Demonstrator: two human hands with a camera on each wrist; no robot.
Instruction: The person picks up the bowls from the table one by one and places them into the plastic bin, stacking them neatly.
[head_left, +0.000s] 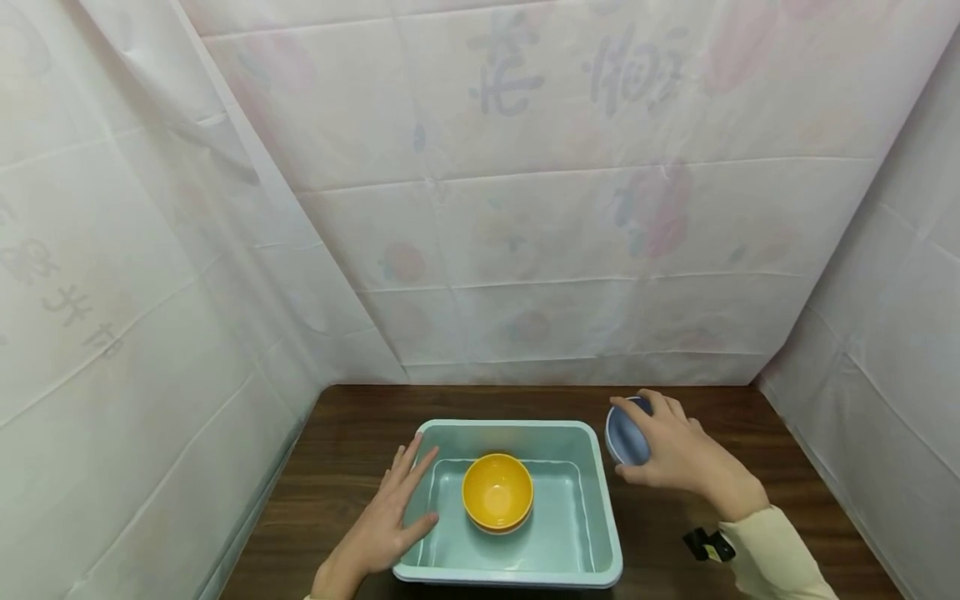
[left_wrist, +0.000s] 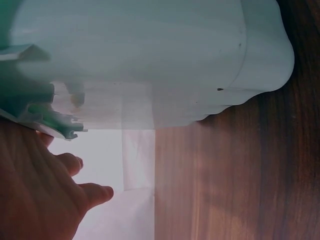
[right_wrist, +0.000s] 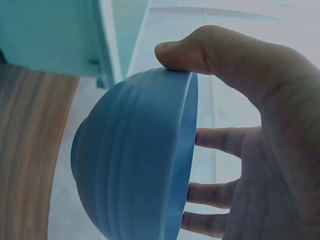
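A blue bowl (right_wrist: 135, 155) with ridged sides is in my right hand (head_left: 675, 450), thumb on one side of the rim and fingers across the other. In the head view this bowl is tilted, just right of a pale green plastic basin (head_left: 600, 533). My left hand (head_left: 382, 521) lies over the basin's left rim with its fingers spread and straight. In the left wrist view that hand is beside the basin's outer wall (left_wrist: 150, 60). Inside the basin sits a yellow bowl (head_left: 497, 493), with another rim showing just beneath it.
The basin stands on a dark wood-grain table (head_left: 300, 492). White printed sheets (head_left: 525, 233) hang behind the table and along both sides. A small black item (head_left: 708, 546) with a yellow mark is by the right sleeve (head_left: 776, 554).
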